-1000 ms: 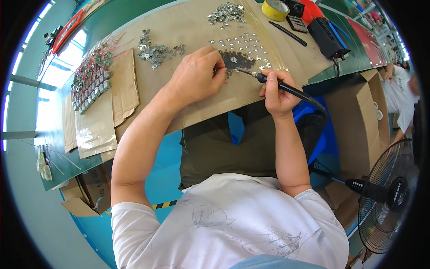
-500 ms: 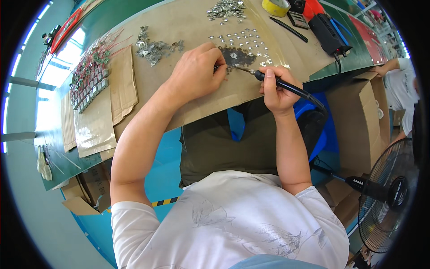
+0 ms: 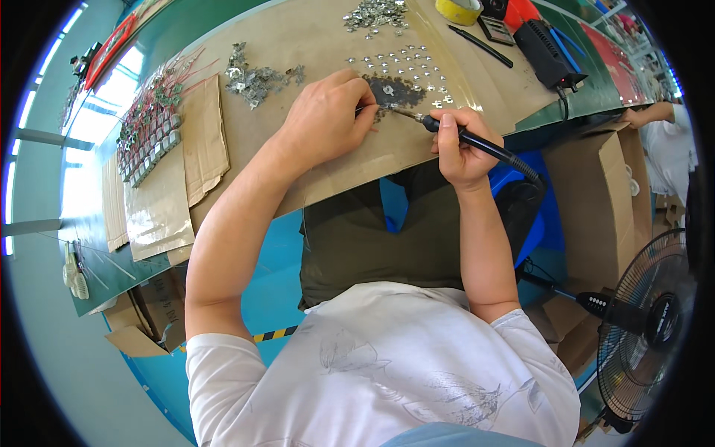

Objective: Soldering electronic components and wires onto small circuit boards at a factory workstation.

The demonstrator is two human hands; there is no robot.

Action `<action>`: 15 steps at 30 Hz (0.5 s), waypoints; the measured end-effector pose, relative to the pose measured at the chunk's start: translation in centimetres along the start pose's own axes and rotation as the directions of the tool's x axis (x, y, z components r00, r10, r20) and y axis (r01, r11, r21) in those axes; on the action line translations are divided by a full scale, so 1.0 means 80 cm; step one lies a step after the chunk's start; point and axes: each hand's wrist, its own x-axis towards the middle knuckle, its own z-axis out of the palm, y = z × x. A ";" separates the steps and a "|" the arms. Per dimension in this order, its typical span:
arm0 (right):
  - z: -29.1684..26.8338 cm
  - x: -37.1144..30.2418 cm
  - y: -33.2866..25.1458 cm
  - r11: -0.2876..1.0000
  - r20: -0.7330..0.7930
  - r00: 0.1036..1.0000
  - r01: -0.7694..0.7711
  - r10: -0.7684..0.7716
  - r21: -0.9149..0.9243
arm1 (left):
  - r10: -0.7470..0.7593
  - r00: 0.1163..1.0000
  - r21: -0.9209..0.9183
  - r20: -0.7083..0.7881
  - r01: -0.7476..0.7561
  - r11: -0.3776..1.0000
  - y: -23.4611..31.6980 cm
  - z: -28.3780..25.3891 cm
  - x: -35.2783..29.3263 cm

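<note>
My right hand (image 3: 465,153) is closed round the black handle of a soldering iron (image 3: 484,144), its metal tip pointing left. That tip is beside the fingers of my left hand (image 3: 328,115), over the edge of a dark scorched patch (image 3: 408,94) on the brown board. My left fingers are pinched on something small and dark, mostly hidden by the hand. A small metal piece (image 3: 388,90) lies on the scorched patch. Just beyond, several little shiny metal pieces (image 3: 410,65) are laid out in loose rows.
Heaps of metal tabs lie at the left (image 3: 252,83) and far middle (image 3: 376,15). Wired parts (image 3: 155,145) stand on cardboard at left. Far right are yellow tape (image 3: 458,11), a black pen-like tool (image 3: 482,48) and a black corded box (image 3: 547,52). A fan (image 3: 640,320) stands right; another person (image 3: 666,141) is beyond.
My hands and the soldering iron stay almost in place, with only a very slight shift. At the far right the other person's arm has moved.
</note>
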 end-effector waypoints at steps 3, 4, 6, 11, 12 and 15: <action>0.001 0.000 0.002 1.000 -0.018 1.000 -0.009 0.009 0.022 | -0.008 1.000 0.010 0.011 0.008 1.000 -0.001 0.002 -0.001; -0.001 0.000 0.003 1.000 -0.013 1.000 0.000 0.000 0.014 | -0.006 1.000 0.011 0.010 0.006 1.000 -0.002 0.003 0.001; -0.002 0.001 0.004 1.000 -0.009 1.000 0.009 -0.009 0.008 | 0.012 1.000 0.006 -0.002 -0.012 1.000 -0.002 0.004 0.003; 0.002 0.004 0.003 1.000 -0.009 1.000 0.003 -0.003 -0.005 | 0.034 0.999 0.026 -0.023 -0.033 0.999 -0.005 0.003 0.004; 0.002 0.003 0.003 1.000 0.002 1.000 -0.017 0.017 -0.022 | 0.042 0.999 0.039 -0.026 -0.041 0.998 -0.007 0.000 0.003; 0.002 0.000 -0.001 0.999 0.006 1.000 -0.009 0.010 -0.046 | -0.001 1.000 0.074 0.010 0.000 0.997 -0.003 0.001 0.000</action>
